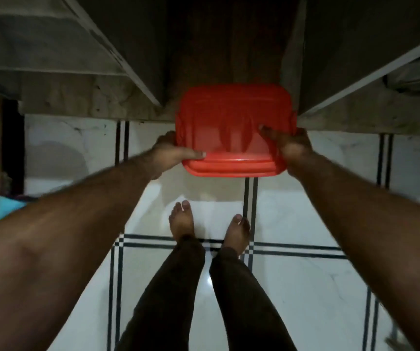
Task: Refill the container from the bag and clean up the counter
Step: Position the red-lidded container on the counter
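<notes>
While gripped on both sides, red container (pixel 231 130) held lid-up over tiled floor (pixel 305 219) | left hand (pixel 171 154) clasps left edge | right hand (pixel 288 148) clasps right edge | far end at dark cabinet gap (pixel 226 46)

Lidded container (pixel 231 127) held between both hands, left hand (pixel 171 154) at its left edge, right hand (pixel 288 148) at its right, above the floor (pixel 305 211), bare feet (pixel 183 219) near and below it, cabinet opening (pixel 224 46) beyond, counter edge (pixel 371 72) far right.
</notes>
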A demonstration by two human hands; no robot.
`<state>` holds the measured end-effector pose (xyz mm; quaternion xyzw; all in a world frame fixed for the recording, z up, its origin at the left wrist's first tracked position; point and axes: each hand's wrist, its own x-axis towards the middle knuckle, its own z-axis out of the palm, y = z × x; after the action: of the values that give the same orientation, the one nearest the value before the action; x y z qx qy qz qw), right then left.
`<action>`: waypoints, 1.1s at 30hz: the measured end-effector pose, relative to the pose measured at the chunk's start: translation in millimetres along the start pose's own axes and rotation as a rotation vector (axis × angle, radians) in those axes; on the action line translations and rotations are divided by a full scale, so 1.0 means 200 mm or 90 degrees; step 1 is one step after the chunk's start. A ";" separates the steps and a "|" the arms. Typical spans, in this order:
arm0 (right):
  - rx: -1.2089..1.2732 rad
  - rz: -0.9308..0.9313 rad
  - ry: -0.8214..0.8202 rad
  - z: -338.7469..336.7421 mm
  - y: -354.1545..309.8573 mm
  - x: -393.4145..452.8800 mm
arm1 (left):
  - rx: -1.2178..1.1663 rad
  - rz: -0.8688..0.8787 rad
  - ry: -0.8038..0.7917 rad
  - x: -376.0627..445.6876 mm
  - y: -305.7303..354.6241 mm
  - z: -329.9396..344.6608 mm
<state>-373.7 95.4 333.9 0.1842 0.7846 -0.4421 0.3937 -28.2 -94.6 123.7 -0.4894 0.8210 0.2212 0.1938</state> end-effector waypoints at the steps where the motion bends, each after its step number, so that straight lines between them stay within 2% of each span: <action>1: -0.011 0.015 0.033 -0.03 0.03 -0.14 | -0.096 -0.012 -0.061 -0.15 0.23 -0.35; 2: -0.013 0.012 0.047 -0.05 0.04 -0.27 | -0.274 -0.049 -0.195 -0.27 0.42 -0.68; 3: -0.031 0.006 0.056 -0.07 0.03 -0.41 | -0.450 -0.047 -0.275 -0.36 0.54 -0.98; 4: -0.053 0.001 0.065 -0.10 -0.01 -0.56 | -0.547 -0.035 -0.291 -0.43 0.62 -1.25; 6: -0.094 -0.006 0.074 -0.18 -0.13 -0.83 | -0.608 -0.031 -0.249 -0.65 0.70 -1.56; 8: -0.142 -0.017 0.068 -0.28 -0.24 -1.08 | -0.620 -0.053 -0.201 -0.89 0.73 -1.75; 10: -0.208 -0.023 0.055 -0.40 -0.36 -1.31 | -0.590 -0.071 -0.225 -1.07 0.76 -1.96; 13: -0.283 -0.028 0.024 -0.61 -0.56 -1.65 | -0.506 -0.019 -0.277 -1.28 0.83 -2.32; 15: -0.326 -0.055 0.011 -0.73 -0.72 -1.85 | -0.464 0.024 -0.277 -1.41 0.88 -2.54; 20: -0.437 -0.150 0.078 -0.90 -1.11 -2.26 | -0.469 0.078 -0.178 -1.66 1.02 -3.07; 24: -0.469 -0.223 0.085 -1.03 -1.37 -2.51 | -0.457 0.133 -0.141 -1.80 1.07 -3.40; 27: -0.480 -0.316 0.099 -1.14 -1.56 -2.67 | -0.553 0.156 -0.110 -1.87 1.14 -3.63; 29: -0.433 -0.376 0.115 -1.21 -1.69 -2.72 | -0.611 0.192 -0.078 -1.89 1.20 -3.76; 33: -0.385 -0.436 0.147 -1.24 -1.92 -2.72 | -0.600 0.236 0.009 -1.86 1.38 -3.94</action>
<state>-392.7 127.1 1043.8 -0.1604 0.9325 -0.2745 0.1714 -188.5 -146.3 1021.3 -0.3711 0.7063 0.5951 -0.0966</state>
